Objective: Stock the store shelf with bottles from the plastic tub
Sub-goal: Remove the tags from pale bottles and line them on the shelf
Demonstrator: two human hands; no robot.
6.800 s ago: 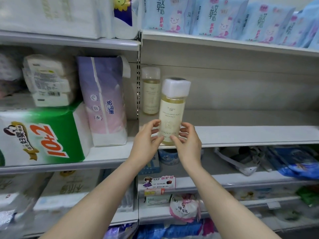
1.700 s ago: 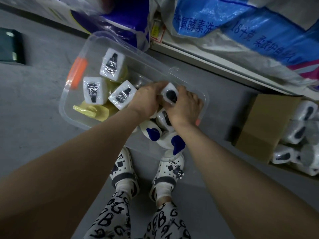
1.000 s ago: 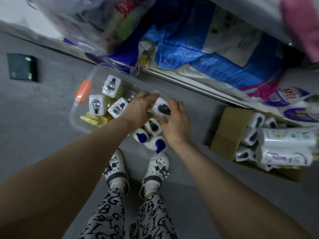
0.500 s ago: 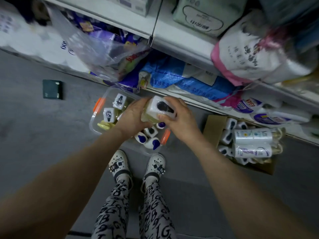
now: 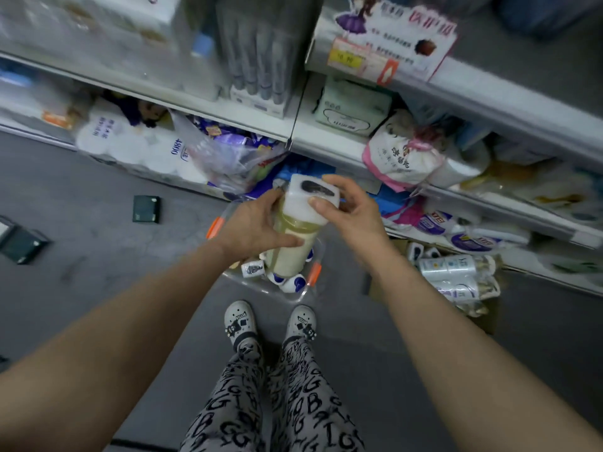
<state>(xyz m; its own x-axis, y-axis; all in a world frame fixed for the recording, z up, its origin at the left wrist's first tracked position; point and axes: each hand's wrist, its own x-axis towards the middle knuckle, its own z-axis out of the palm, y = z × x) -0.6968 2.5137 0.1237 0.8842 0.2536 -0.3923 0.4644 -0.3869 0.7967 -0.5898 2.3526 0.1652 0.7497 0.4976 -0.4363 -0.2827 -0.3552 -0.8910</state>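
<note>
I hold a bottle (image 5: 295,252) of pale yellow liquid with a square white cap upright, well above the floor. My left hand (image 5: 253,225) wraps its body from the left. My right hand (image 5: 350,212) grips the white cap from the right. Directly below, the clear plastic tub (image 5: 295,288) with orange clips sits on the grey floor just ahead of my feet, and several more white-capped bottles stand in it. My hands and the bottle hide most of the tub.
Store shelves (image 5: 228,110) packed with tissue packs and bags run across the top. A cardboard box (image 5: 456,282) of wrapped bottles lies on the floor to the right. Two dark flat boxes (image 5: 146,208) lie on the floor to the left.
Both hands have lifted the bottle up out of the tub. My view has risen from the tub on the floor toward the lower shelves.
</note>
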